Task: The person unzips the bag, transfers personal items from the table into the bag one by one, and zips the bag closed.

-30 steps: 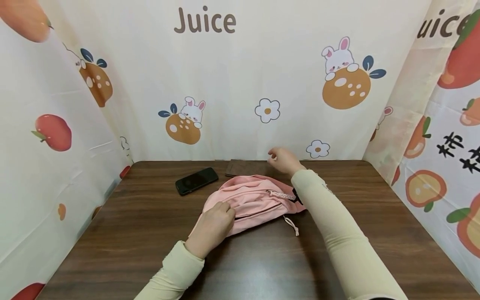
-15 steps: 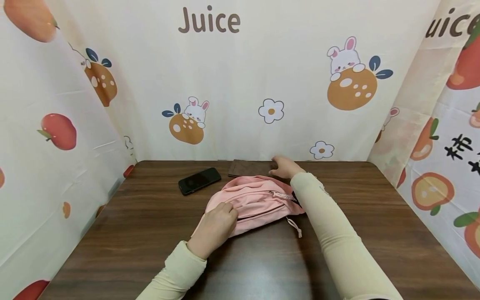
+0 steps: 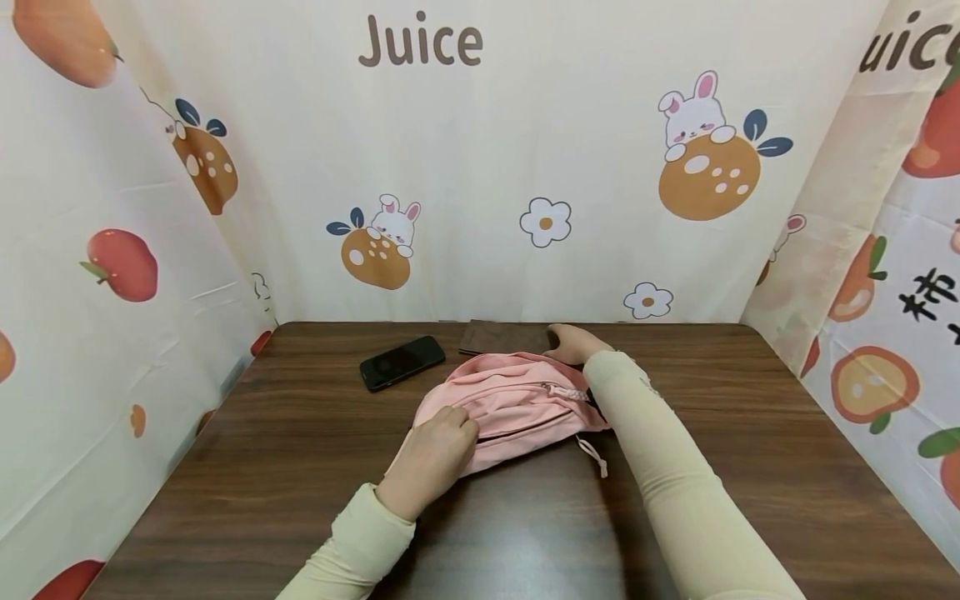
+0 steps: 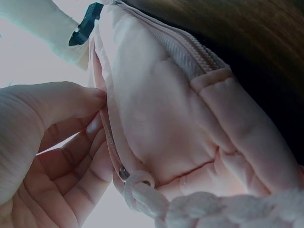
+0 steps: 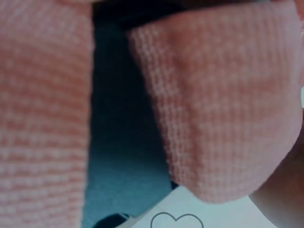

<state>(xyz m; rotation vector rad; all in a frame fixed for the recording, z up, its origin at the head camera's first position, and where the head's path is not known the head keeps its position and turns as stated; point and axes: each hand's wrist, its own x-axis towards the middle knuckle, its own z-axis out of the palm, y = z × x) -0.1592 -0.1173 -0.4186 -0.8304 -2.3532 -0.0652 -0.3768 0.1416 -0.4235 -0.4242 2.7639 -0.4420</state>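
Note:
A pink waist bag (image 3: 517, 392) lies mid-table with its front zip partly open. My left hand (image 3: 429, 460) is at the bag's left end. In the left wrist view, the thumb and fingers of my left hand (image 4: 57, 128) pinch the fabric edge beside a zipper, near a braided cord (image 4: 213, 209). Behind the bag lies a flat dark-brown piece (image 3: 502, 337), like a wallet. My right hand (image 3: 576, 345) is at its right end, thumb and index finger spread around the corner. Close pink webbing (image 5: 228, 99) fills much of the right wrist view and hides the fingertips.
A black phone (image 3: 402, 363) lies left of the brown piece. A printed cloth (image 3: 465, 150) hangs along the table's back edge and both sides. A thin pull cord (image 3: 592, 457) trails from the bag onto the wooden table (image 3: 247, 500).
My right hand has come down from above the back edge to the right end of the brown piece, its fingers spreading. The left hand keeps its hold on the bag.

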